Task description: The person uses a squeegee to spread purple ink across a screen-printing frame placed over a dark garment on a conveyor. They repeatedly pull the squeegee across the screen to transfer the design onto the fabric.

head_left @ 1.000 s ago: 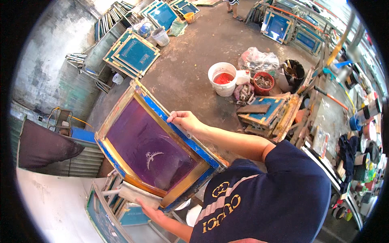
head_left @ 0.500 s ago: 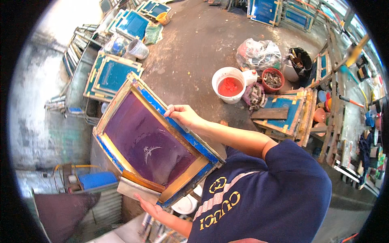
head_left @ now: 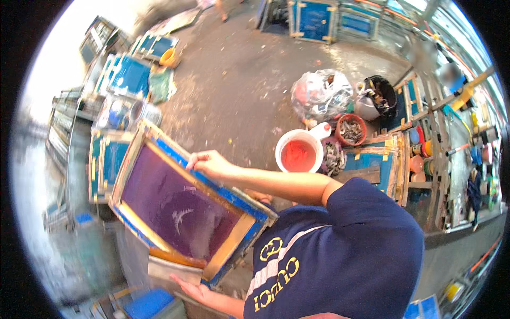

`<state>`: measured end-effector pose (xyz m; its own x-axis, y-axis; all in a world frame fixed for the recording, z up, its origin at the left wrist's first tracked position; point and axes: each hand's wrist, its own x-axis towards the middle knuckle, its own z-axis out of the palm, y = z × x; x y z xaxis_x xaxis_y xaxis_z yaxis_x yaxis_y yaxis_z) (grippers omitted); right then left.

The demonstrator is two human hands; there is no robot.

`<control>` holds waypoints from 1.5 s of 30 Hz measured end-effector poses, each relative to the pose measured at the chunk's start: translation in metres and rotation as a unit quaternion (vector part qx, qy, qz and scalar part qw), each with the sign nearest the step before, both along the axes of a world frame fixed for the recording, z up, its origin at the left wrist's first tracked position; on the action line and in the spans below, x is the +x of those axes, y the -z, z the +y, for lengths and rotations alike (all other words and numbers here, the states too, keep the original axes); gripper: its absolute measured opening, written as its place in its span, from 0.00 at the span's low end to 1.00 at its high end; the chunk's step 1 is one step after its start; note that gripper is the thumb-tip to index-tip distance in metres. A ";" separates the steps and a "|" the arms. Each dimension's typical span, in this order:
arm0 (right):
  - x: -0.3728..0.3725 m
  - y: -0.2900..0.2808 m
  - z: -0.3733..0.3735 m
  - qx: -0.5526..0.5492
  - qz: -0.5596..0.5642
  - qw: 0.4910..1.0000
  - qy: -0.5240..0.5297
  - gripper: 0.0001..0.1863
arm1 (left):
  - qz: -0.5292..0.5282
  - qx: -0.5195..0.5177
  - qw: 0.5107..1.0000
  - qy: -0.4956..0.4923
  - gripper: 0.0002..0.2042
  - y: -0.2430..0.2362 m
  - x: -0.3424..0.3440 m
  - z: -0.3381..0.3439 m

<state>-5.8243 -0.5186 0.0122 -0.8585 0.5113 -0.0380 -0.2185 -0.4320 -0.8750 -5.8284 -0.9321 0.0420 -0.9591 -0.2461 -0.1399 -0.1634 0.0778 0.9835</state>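
Observation:
A screen-printing frame [head_left: 234,234] is tilted in front of me, its rim blue and bare wood around a dark purple mesh [head_left: 159,191] with a small pale curved motif. My right hand [head_left: 208,164] grips its upper long edge, fingers bent over the blue rim. My left hand [head_left: 192,288] is below the lower edge, closed around a pale metal scoop coater [head_left: 172,272]. An orange-brown strip lies between the coater and the mesh; whether the coater touches the mesh I cannot tell.
A white bucket of red liquid [head_left: 298,151] stands on the floor beyond my right arm, near a red tub [head_left: 350,129], a clear plastic bag [head_left: 322,94] and a black-lined bin [head_left: 378,98]. Blue screens [head_left: 313,20] lean at the back; more [head_left: 127,74] stand left.
The view has turned, shifting the surroundings. The screen frame and both hands appear slightly farther left and lower. Both hands keep their hold, with the coater still at the frame's lower edge.

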 end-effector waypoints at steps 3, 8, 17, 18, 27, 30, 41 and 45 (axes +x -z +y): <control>-0.056 0.015 0.051 0.000 -0.035 0.999 0.015 0.09 | 0.013 -0.001 0.998 0.054 0.43 0.017 -0.081 0.054; -0.147 -0.008 0.161 -0.052 0.024 0.997 0.059 0.07 | 0.059 -0.021 0.983 0.175 0.43 0.007 -0.225 0.161; -0.148 -0.005 0.367 -0.075 0.006 0.939 0.336 0.11 | 0.025 0.110 0.825 0.553 0.43 -0.009 -0.449 0.484; -0.144 0.000 0.393 -0.079 0.023 0.928 0.364 0.11 | -0.006 0.090 0.859 0.505 0.43 -0.004 -0.465 0.531; -0.093 0.005 0.617 -0.118 0.074 0.833 0.535 0.08 | -0.002 0.033 0.822 0.569 0.46 0.011 -0.484 0.896; -0.073 -0.006 0.663 -0.113 0.090 0.809 0.570 0.07 | -0.038 0.028 0.808 0.587 0.47 0.001 -0.481 0.981; 0.015 0.003 0.848 -0.072 0.131 0.707 0.692 0.07 | -0.111 0.049 0.679 0.724 0.50 0.020 -0.416 1.314; 0.070 0.016 0.891 -0.095 0.105 0.627 0.766 0.09 | -0.233 0.047 0.584 0.777 0.46 0.017 -0.337 1.443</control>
